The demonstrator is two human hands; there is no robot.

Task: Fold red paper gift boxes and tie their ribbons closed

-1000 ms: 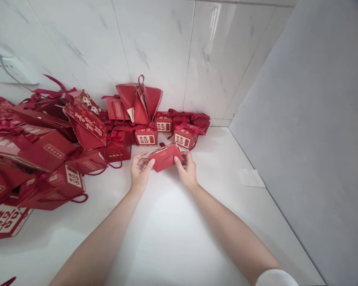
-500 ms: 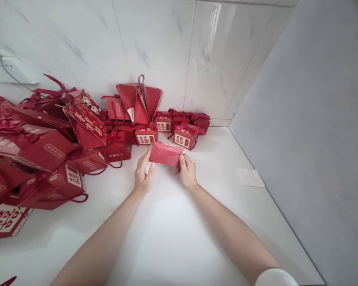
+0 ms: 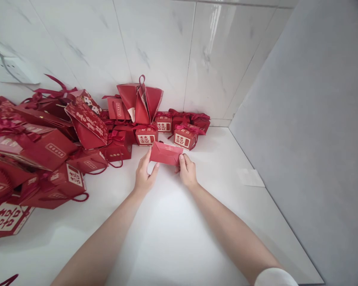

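Note:
A small red gift box [image 3: 167, 153] is held up above the white tabletop, a face with folded flap lines and faint small print turned toward me. My right hand [image 3: 187, 170] pinches its right end, thumb on the front and fingers behind. Along the left end lie the fingers of my left hand [image 3: 144, 172], partly hidden by the box, while its thumb sticks out below the lower edge. Just behind stand finished-looking red boxes with ribbon bows, among them a double-happiness box [image 3: 185, 136] and another double-happiness box [image 3: 146, 136].
Many red gift boxes with cords and ribbons [image 3: 47, 149] are heaped on the left. A fan-shaped red box [image 3: 141, 101] rests on top at the back. Marble-patterned wall tiles [image 3: 155, 43], a grey panel [image 3: 313, 119] and a pale slip [image 3: 251, 177] border the white tabletop [image 3: 173, 230].
My left thumb has shifted slightly right along the box's lower edge. The box and my right hand stay nearly where they were.

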